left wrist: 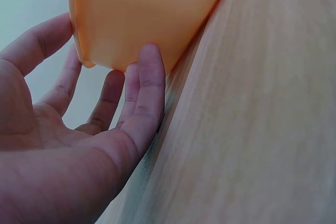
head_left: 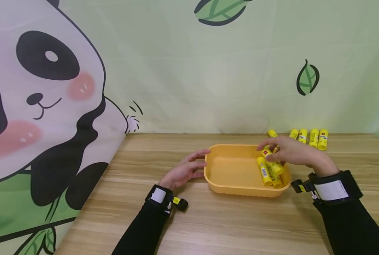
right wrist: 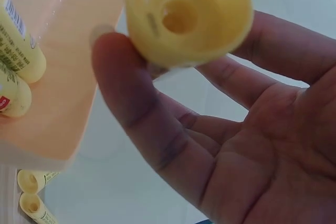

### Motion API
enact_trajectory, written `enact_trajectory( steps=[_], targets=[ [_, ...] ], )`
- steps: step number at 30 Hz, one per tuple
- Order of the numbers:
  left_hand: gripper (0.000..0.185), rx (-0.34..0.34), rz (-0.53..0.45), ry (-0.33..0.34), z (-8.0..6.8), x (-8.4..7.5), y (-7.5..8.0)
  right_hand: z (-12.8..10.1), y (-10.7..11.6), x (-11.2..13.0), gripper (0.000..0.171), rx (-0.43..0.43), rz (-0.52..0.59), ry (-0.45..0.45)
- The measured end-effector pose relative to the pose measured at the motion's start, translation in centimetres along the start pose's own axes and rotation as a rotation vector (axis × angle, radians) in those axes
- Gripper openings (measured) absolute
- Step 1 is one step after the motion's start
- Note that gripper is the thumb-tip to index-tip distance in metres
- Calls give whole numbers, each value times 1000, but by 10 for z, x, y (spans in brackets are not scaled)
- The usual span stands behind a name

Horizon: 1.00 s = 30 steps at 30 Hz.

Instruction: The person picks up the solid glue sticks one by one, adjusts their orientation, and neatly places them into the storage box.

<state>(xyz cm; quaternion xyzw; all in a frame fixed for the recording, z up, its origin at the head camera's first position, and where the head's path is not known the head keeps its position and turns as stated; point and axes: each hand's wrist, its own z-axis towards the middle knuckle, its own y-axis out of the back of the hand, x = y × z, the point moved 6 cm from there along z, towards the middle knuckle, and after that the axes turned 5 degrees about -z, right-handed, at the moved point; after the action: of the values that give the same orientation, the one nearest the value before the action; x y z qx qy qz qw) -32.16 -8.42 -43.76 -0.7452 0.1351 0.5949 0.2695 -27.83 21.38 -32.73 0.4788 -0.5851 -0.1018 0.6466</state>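
In the head view an orange-yellow plastic tray [head_left: 230,170] sits on the table, with yellow glue sticks [head_left: 264,171] lying in its right part. My right hand [head_left: 292,151] is over the tray's right end, pinching a yellow glue stick [head_left: 273,162] between thumb and fingers. The right wrist view shows the hollow end of this held glue stick [right wrist: 184,19] up close. At the tray's left end is my left hand [head_left: 187,169], its fingers loosely bent. In the left wrist view the fingertips [left wrist: 63,24] touch the tray's rim and side.
Several more glue sticks [head_left: 314,138] are at the back of the wooden table [head_left: 234,223], behind the right hand. A pale green backdrop [head_left: 183,78] with a panda and leaves rises at the table's far edge.
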Motion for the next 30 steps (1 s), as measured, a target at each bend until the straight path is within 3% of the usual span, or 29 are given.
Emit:
enact_trajectory(
  steps=[30],
  targets=[
    [50,-1,-1,6,1,1,1,4,-2,-2,37,0,-11,-9]
  ],
)
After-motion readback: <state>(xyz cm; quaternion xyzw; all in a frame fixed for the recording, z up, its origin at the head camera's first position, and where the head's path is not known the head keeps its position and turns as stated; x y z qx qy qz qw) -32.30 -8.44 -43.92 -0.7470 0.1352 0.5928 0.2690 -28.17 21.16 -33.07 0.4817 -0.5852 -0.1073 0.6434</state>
